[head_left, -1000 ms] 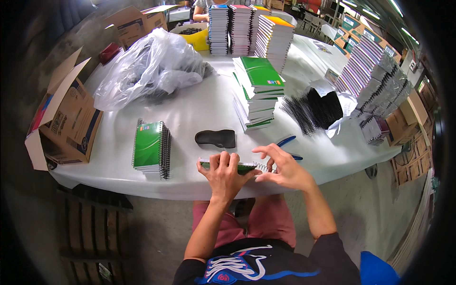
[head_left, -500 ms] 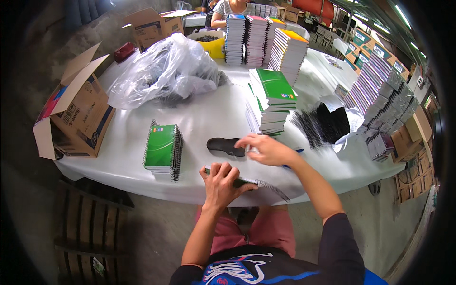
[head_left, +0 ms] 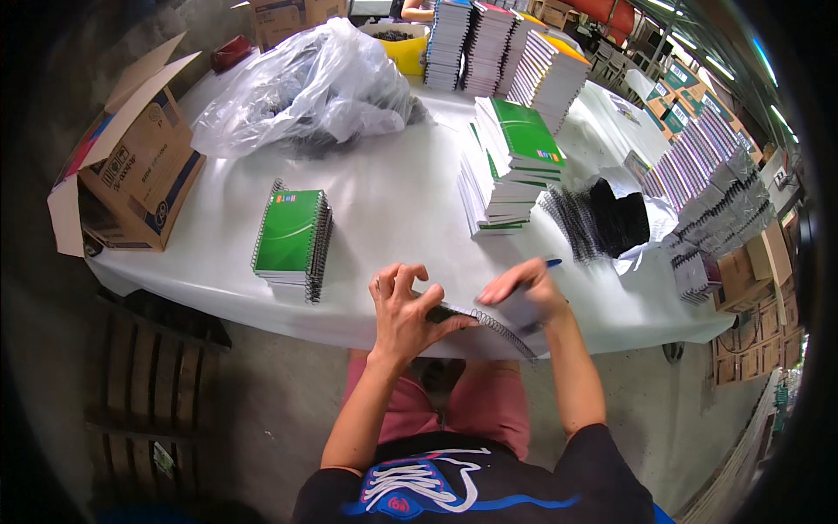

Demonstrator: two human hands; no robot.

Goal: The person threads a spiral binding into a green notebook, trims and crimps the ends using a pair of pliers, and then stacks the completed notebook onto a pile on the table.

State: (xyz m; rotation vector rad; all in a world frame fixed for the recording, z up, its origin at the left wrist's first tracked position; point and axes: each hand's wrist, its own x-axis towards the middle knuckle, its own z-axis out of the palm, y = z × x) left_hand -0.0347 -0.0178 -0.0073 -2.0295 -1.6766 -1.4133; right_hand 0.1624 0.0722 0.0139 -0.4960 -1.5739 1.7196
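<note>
My left hand (head_left: 401, 310) is closed on a notebook held on edge near the table's front. A loose wire coil (head_left: 508, 334) runs along the notebook's edge and trails to the right past it. My right hand (head_left: 532, 293), blurred by motion, is closed around a black elongated tool (head_left: 527, 329) just above the coil. Behind that hand the tip of a blue pen (head_left: 553, 263) shows. To the left lies a small stack of green spiral notebooks (head_left: 291, 231). Farther back on the right stands a taller pile of green-covered notebooks (head_left: 515, 175).
Black coils (head_left: 602, 223) lie in a heap on the right, beside wrapped notebook stacks (head_left: 720, 205). A clear plastic bag (head_left: 305, 87), an open carton (head_left: 135, 175), a yellow tub (head_left: 406, 52) and tall notebook stacks (head_left: 484, 52) stand farther back. A person sits beyond.
My right hand has picked the black tool up off the table and brought it right and nearer, over the coil. My left hand still holds the notebook. The whole view has shifted slightly.
</note>
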